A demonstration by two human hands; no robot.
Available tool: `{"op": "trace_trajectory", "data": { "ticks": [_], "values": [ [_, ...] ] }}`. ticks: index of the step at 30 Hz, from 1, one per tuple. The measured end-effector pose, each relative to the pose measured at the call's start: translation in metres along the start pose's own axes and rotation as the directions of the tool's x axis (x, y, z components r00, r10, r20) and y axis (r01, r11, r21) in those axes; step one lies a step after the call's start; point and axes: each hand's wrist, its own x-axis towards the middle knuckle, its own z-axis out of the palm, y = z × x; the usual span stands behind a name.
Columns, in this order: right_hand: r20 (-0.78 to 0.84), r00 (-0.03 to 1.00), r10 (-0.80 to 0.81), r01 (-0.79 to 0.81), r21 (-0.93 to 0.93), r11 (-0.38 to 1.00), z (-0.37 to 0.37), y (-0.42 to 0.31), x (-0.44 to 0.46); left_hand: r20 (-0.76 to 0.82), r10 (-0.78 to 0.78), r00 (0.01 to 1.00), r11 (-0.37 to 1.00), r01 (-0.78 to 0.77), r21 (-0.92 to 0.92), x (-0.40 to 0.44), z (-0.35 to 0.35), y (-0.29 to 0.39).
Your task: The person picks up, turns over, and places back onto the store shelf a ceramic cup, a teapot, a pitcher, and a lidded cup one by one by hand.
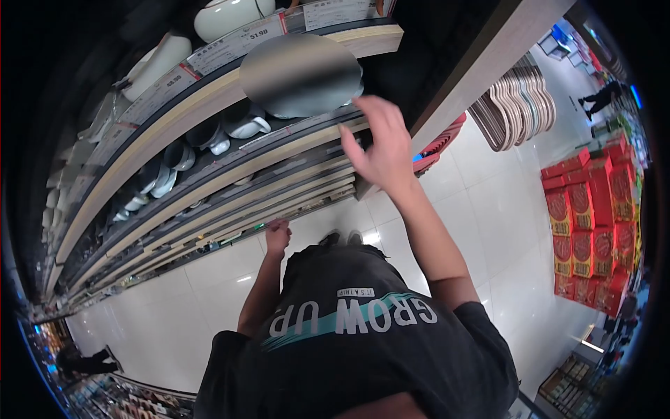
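Observation:
My right hand (382,143) is raised at the right end of a store shelf, thumb and fingers apart and nothing in its grasp. Its fingertips come close to the rim of a pale rounded dish (307,109). A blurred oval patch covers most of that dish, so its kind and whether I touch it are hidden. Lower down, beside the lower shelves, my left hand (278,237) hangs with its fingers curled in; I see nothing in it.
Dark and white cups (244,124) line the shelf leftward. White bowls (230,17) stand above price tags (258,33). Stacked red boxes (590,230) and a rack of wavy-edged boards (515,105) are at the right. People in dark clothes (604,96) are in the distance.

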Motion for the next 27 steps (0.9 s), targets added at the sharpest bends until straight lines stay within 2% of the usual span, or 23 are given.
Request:
{"op": "trace_trajectory", "data": {
  "ticks": [4, 6, 7, 8, 10, 11, 13, 15, 17, 20, 21, 24, 25, 27],
  "values": [
    [0.015, 0.998, 0.053, -0.051, -0.1, 0.994, 0.026, 0.019, 0.036, 0.044, 0.043, 0.998, 0.997, -0.04, -0.07, -0.035, 0.035, 0.02],
    [0.136, 0.972, 0.194, -0.173, -0.151, 0.973, 0.037, 0.029, 0.045, 0.069, 0.13, 0.989, 0.991, -0.13, -0.002, -0.052, 0.044, 0.024],
    [0.256, 0.926, 0.277, -0.244, -0.154, 0.958, 0.037, 0.033, 0.053, 0.051, 0.114, 0.992, 0.993, -0.114, 0.006, -0.061, 0.045, 0.028],
    [0.263, 0.926, 0.27, -0.238, -0.147, 0.96, 0.042, 0.04, 0.056, 0.042, 0.113, 0.993, 0.994, -0.113, 0.001, -0.065, 0.045, 0.026],
    [0.393, 0.887, 0.242, -0.169, -0.211, 0.963, 0.049, 0.052, 0.058, 0.0, 0.084, 0.996, 0.996, -0.084, -0.041, -0.074, 0.041, 0.022],
    [0.444, 0.857, 0.26, -0.189, -0.199, 0.962, 0.044, 0.048, 0.063, -0.006, 0.083, 0.997, 0.996, -0.083, -0.043, -0.077, 0.037, 0.018],
    [0.478, 0.838, 0.263, -0.168, -0.233, 0.958, 0.047, 0.052, 0.063, -0.02, 0.042, 0.999, 0.992, -0.044, -0.122, -0.079, 0.03, 0.013],
    [0.504, 0.82, 0.272, -0.148, -0.273, 0.951, 0.047, 0.05, 0.069, -0.028, 0.038, 0.999, 0.994, -0.041, -0.105, -0.077, 0.026, 0.011],
    [0.638, 0.677, 0.367, -0.111, -0.404, 0.908, 0.045, 0.047, 0.076, -0.031, 0.036, 0.999, 0.996, -0.038, -0.086, -0.073, 0.023, 0.01],
    [0.635, 0.688, 0.351, -0.067, -0.427, 0.902, 0.056, 0.055, 0.072, -0.018, 0.058, 0.998, 0.993, -0.06, -0.098, -0.064, 0.019, 0.018],
    [0.694, 0.611, 0.38, -0.047, -0.448, 0.893, 0.056, 0.055, 0.077, -0.014, 0.06, 0.998, 0.994, -0.061, -0.087, -0.062, 0.018, 0.024],
    [0.621, 0.665, 0.415, -0.136, -0.446, 0.885, 0.063, 0.06, 0.072, 0.004, 0.078, 0.997, 0.994, -0.077, -0.073, -0.053, 0.015, 0.035],
    [0.63, 0.677, 0.379, -0.074, -0.455, 0.887, 0.062, 0.061, 0.069, 0.017, 0.09, 0.996, 0.993, -0.089, -0.073, -0.049, 0.014, 0.038],
    [0.632, 0.69, 0.354, -0.057, -0.44, 0.896, 0.054, 0.055, 0.072, 0.06, 0.114, 0.992, 0.993, -0.111, -0.05, -0.047, 0.014, 0.05]
  ]
}}
